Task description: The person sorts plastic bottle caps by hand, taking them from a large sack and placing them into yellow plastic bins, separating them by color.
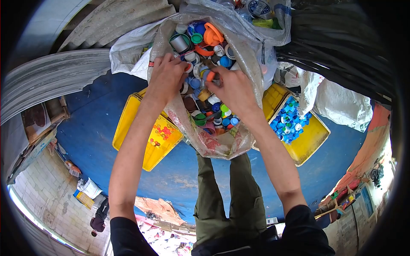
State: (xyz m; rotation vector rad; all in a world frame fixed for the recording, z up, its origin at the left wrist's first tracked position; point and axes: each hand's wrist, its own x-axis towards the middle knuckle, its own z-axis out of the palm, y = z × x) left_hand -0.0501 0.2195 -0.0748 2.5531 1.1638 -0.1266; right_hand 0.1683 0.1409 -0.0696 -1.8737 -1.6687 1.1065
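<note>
An open woven plastic sack (222, 149) full of mixed bottle caps (215, 106) lies in front of me. My left hand (167, 79) reaches over its left side, fingers curled down among the caps beside a red and white cap (188, 67); whatever they pinch is hidden. From the right, my right hand (234, 88) bends into the sack, its fingertips closed on an orange cap (210, 76). Above the hands sit a larger orange lid (213, 35) and a silver-sided cylindrical container (180, 43).
A yellow tray (124, 123) with red and orange caps (162, 131) stands left of the sack. On the right, another yellow tray (314, 138) holds blue caps (288, 121). Both rest on a blue surface (179, 183). Further back is a person (99, 221).
</note>
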